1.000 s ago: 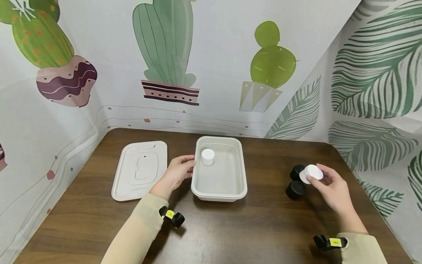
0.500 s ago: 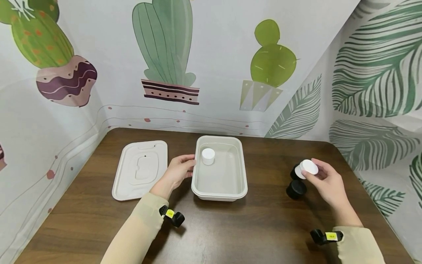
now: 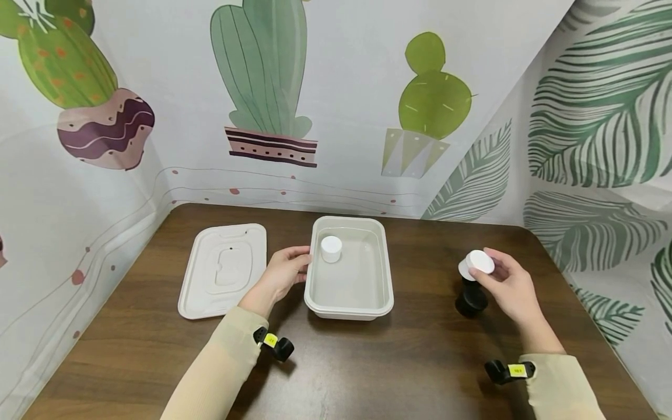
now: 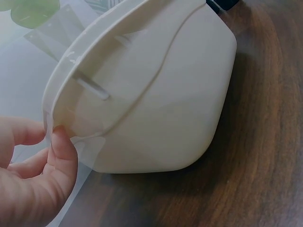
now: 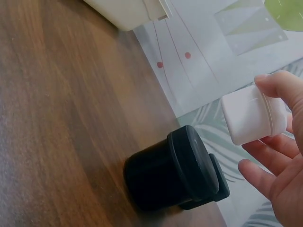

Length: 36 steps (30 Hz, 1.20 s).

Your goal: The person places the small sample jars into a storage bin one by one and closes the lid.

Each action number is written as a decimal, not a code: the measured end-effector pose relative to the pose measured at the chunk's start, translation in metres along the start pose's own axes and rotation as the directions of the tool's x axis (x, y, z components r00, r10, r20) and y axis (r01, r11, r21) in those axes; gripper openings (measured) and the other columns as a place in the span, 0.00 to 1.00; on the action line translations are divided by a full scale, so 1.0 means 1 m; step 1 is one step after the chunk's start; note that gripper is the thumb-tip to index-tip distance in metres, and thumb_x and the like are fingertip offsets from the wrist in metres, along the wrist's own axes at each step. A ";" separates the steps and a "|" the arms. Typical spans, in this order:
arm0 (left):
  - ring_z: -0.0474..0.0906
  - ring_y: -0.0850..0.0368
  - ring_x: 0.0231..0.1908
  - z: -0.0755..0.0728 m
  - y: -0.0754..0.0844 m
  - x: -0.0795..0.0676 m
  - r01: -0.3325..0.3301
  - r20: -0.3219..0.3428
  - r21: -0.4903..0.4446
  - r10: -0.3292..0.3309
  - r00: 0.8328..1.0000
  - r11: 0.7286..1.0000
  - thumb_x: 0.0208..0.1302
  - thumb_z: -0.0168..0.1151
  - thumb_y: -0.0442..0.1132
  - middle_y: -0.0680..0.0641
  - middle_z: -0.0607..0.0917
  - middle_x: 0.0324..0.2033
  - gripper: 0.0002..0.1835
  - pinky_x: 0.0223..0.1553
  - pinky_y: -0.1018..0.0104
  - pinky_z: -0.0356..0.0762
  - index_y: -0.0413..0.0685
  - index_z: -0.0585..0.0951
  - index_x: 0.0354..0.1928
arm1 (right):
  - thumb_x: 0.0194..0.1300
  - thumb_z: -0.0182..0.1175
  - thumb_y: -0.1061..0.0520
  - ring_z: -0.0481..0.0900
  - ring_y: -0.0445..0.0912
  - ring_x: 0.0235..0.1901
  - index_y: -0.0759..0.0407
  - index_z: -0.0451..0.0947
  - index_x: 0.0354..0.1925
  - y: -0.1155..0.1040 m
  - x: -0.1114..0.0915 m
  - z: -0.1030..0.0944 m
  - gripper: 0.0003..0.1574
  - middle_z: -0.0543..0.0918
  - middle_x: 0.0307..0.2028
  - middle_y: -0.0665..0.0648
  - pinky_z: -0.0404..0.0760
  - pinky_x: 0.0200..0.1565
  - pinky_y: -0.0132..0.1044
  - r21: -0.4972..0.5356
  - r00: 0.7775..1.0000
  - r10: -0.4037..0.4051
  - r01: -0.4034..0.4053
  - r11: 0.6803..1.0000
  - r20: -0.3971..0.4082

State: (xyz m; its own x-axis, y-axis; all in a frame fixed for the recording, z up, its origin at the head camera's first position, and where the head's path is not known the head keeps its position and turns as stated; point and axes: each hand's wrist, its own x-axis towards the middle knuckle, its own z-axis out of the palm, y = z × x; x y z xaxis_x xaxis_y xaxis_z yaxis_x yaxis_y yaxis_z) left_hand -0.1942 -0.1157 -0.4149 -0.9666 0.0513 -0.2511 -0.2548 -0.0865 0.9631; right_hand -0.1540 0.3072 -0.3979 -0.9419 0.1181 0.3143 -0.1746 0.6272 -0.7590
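My left hand (image 3: 283,271) pinches the left rim of a cream plastic tub (image 3: 349,312). The left wrist view has thumb and fingertips at the rim (image 4: 66,75). Inside the tub, toward its far left corner, stands a small white jar (image 3: 331,249). On the right, my right hand (image 3: 508,286) holds another lidded white jar (image 3: 480,262) in the air, thumb on its lid edge and fingers under it in the right wrist view. Close below are two black lidded jars; the nearer black jar (image 3: 471,302) shows well, the farther is mostly hidden behind the white one.
A cream lid (image 3: 226,271) with a raised middle lies flat to the left of the tub. Wood-grain table (image 3: 409,356) extends in front and between tub and jars. A printed cloth wall (image 3: 346,105) rises behind the table's far edge.
My right hand has moved leftward and slightly away with the white jar, which now covers most of the farther black jar. The left hand and tub stay put.
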 end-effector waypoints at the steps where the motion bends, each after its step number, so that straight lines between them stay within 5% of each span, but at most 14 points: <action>1: 0.80 0.58 0.31 0.000 0.000 0.000 0.000 0.002 -0.001 0.000 1.000 1.000 0.65 0.53 0.29 0.37 0.80 0.43 0.20 0.28 0.71 0.78 0.30 0.70 0.58 | 0.55 0.68 0.62 0.72 0.19 0.35 0.70 0.70 0.57 -0.001 0.000 0.000 0.33 0.71 0.37 0.30 0.73 0.36 0.13 0.000 1.000 -0.002 0.002 1.000 0.000; 36: 0.80 0.58 0.31 0.000 0.001 -0.002 -0.002 0.006 -0.008 0.002 1.000 1.000 0.65 0.53 0.29 0.36 0.79 0.45 0.21 0.28 0.72 0.78 0.30 0.70 0.59 | 0.52 0.69 0.66 0.74 0.21 0.35 0.71 0.71 0.56 -0.016 0.007 0.017 0.32 0.74 0.38 0.32 0.75 0.35 0.15 0.087 0.998 -0.055 0.052 0.995 0.029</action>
State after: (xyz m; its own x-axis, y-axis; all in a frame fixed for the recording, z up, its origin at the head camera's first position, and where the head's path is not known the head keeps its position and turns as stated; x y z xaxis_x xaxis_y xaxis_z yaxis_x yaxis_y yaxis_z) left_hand -0.1924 -0.1159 -0.4136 -0.9671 0.0566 -0.2482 -0.2526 -0.0944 0.9629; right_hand -0.1625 0.2846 -0.3934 -0.9387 0.0613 0.3391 -0.2480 0.5632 -0.7882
